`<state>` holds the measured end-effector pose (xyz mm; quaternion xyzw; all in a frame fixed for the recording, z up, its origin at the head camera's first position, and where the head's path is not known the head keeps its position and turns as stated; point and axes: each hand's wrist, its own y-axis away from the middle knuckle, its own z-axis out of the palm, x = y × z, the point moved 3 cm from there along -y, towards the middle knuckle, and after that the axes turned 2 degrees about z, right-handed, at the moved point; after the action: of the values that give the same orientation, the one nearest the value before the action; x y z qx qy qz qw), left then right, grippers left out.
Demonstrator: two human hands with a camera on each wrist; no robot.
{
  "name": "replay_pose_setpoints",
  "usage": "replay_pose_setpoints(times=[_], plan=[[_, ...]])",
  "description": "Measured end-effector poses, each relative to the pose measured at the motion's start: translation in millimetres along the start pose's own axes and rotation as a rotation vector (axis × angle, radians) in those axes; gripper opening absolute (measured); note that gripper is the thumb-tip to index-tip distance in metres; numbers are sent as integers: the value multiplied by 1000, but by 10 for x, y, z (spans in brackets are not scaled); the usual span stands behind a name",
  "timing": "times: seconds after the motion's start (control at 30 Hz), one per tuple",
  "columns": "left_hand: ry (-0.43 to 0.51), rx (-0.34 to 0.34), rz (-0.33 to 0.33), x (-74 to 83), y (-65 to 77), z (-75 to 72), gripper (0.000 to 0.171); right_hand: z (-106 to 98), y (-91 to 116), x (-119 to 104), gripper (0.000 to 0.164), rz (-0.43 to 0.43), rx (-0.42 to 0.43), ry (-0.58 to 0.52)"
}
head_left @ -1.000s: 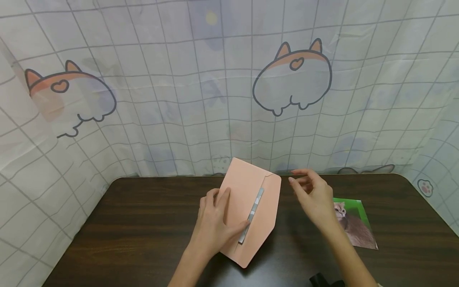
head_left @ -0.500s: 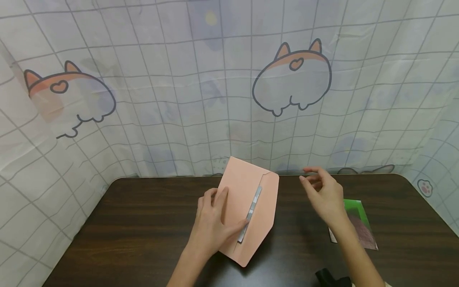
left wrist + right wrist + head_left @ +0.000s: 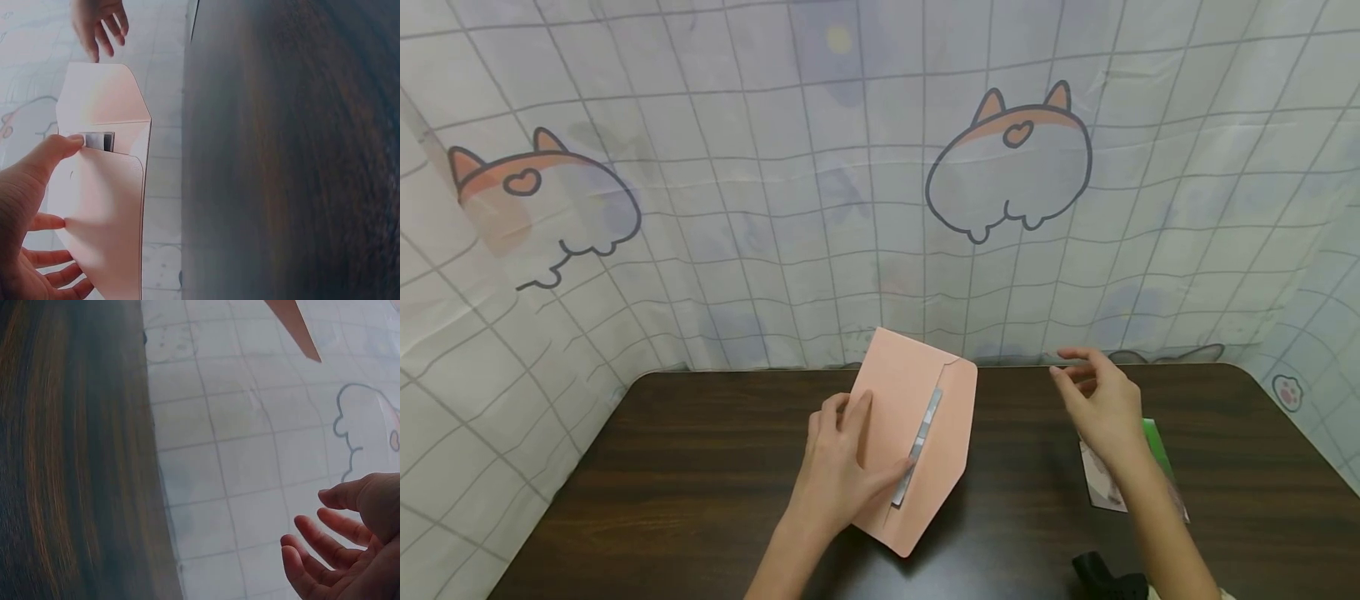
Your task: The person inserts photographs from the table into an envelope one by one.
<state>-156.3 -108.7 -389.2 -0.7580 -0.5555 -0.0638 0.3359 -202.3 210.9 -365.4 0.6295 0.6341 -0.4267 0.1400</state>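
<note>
My left hand [image 3: 835, 471] grips a pink envelope [image 3: 895, 379] by its left side, raised and tilted over the table. Its flap [image 3: 103, 94] stands unfolded. A narrow strip of a grey-and-white picture [image 3: 99, 141] shows in the envelope's mouth, and the left thumb lies on it. Nothing is held by my right hand [image 3: 1101, 408], whose fingers [image 3: 337, 547] are loosely bent in the air to the right of the envelope. Under the right forearm lies a picture with a green edge [image 3: 1157, 446], partly hidden by that arm.
A dark wooden table [image 3: 700, 467] reaches back to a white gridded curtain [image 3: 775, 208] with cartoon animal prints. Black gear [image 3: 1105, 577] shows beside the right forearm at the bottom edge.
The right hand has moved right, away from the envelope, and its forearm now covers more of the picture on the table. The left hand and envelope have shifted slightly left.
</note>
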Motion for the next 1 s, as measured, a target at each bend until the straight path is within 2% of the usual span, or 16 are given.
replay_pose_setpoints(times=[0.13, 0.53, 1.0], plan=[[0, 7, 1, -21, 7, -12, 86, -23, -16, 45, 30, -1, -5, 9], [10, 20, 2, -28, -5, -44, 85, -126, -25, 271, 35, 76, -32, 35], [9, 10, -10, -43, -12, -51, 84, -120, -22, 438, 40, 125, -88, 36]])
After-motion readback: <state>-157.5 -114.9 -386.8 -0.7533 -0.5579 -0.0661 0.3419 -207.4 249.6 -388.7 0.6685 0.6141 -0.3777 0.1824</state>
